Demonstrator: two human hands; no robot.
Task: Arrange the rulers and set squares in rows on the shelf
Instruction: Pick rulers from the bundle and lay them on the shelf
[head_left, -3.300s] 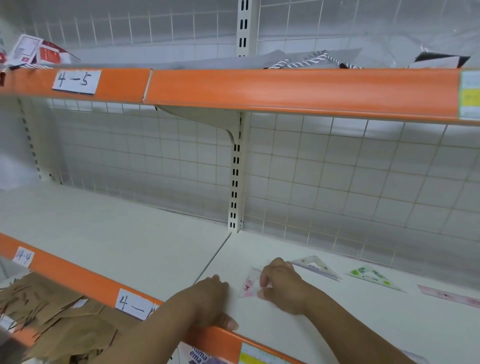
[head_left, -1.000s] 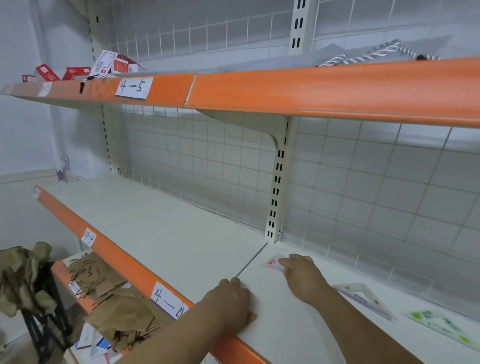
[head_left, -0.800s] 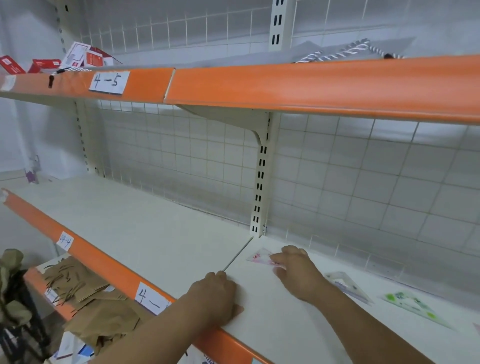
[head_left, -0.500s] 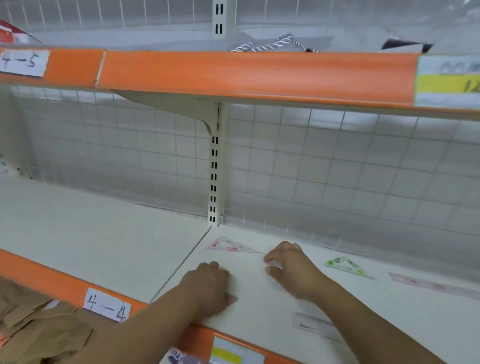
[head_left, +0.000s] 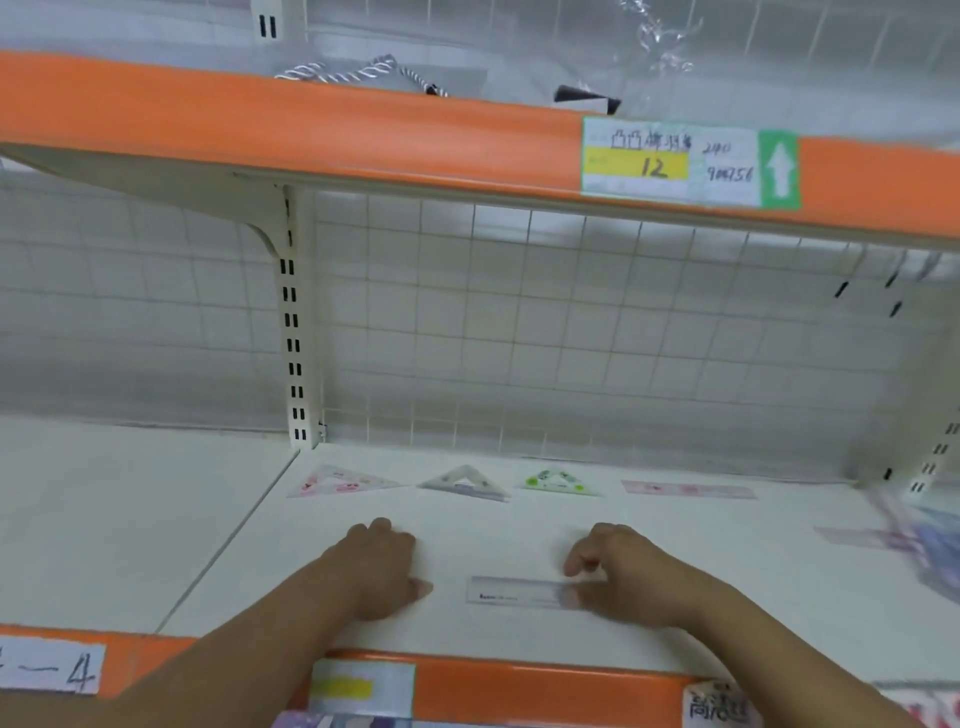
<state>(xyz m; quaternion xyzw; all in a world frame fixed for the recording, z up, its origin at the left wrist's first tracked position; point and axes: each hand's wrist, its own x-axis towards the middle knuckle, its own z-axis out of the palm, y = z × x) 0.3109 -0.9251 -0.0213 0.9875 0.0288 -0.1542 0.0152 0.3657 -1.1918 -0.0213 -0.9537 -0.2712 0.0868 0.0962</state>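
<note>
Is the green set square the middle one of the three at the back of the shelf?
No, the green set square lies rightmost; the clear set square sits between it and the pink set square.

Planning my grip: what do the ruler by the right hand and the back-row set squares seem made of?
Ruler: probably thin clear plastic; shelf shows through. Pink set square, grey set square, green set square: likely printed translucent plastic; finish blurred.
</note>
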